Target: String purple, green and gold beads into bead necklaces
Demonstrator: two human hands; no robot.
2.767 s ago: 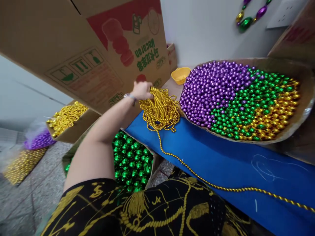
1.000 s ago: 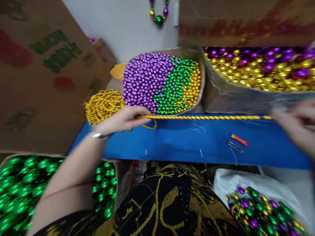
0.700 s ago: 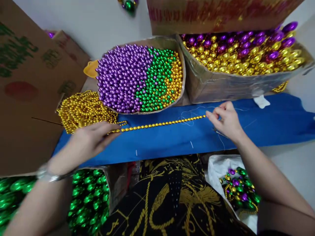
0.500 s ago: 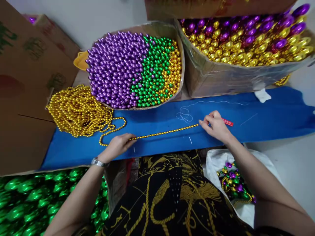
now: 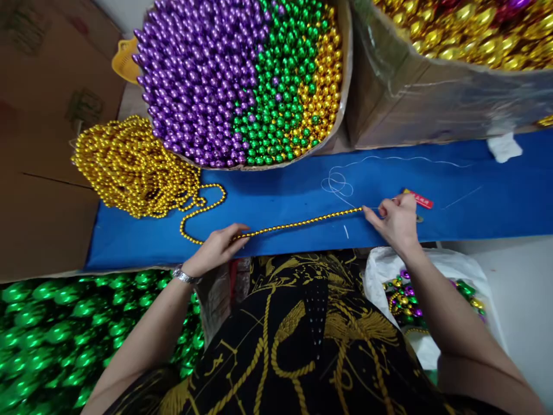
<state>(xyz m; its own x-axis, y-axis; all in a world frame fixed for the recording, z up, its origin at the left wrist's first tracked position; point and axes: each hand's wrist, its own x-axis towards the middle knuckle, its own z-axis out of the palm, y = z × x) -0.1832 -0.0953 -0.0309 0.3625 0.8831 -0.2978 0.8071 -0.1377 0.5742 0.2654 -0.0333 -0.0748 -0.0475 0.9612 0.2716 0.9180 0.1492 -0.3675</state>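
A strand of small gold beads [image 5: 302, 222] is stretched in a nearly straight line across the blue cloth between my hands. My left hand [image 5: 218, 246] has the strand running between its thumb and fingers. At the strand's right end my right hand [image 5: 398, 222] is closed, fingertips on the last beads, with a bit of white thread showing beside them. From the left hand the strand loops back to a heap of gold bead strands [image 5: 133, 167]. Loosely coiled white thread [image 5: 339, 181] lies behind the right end. A red and yellow label [image 5: 419, 199] is partly behind my right hand.
A box of loose purple, green and gold beads [image 5: 207, 86] stands behind the blue cloth [image 5: 268, 193]. To its right is a carton [image 5: 432, 104] of larger gold beads. Green beads [image 5: 52, 328] fill a container below left; a white sack [image 5: 375, 265] hangs below right.
The view has tipped down and closer to the table. My right hand has turned slightly at the strand's end, and the left thumb and fingers look a little farther apart.
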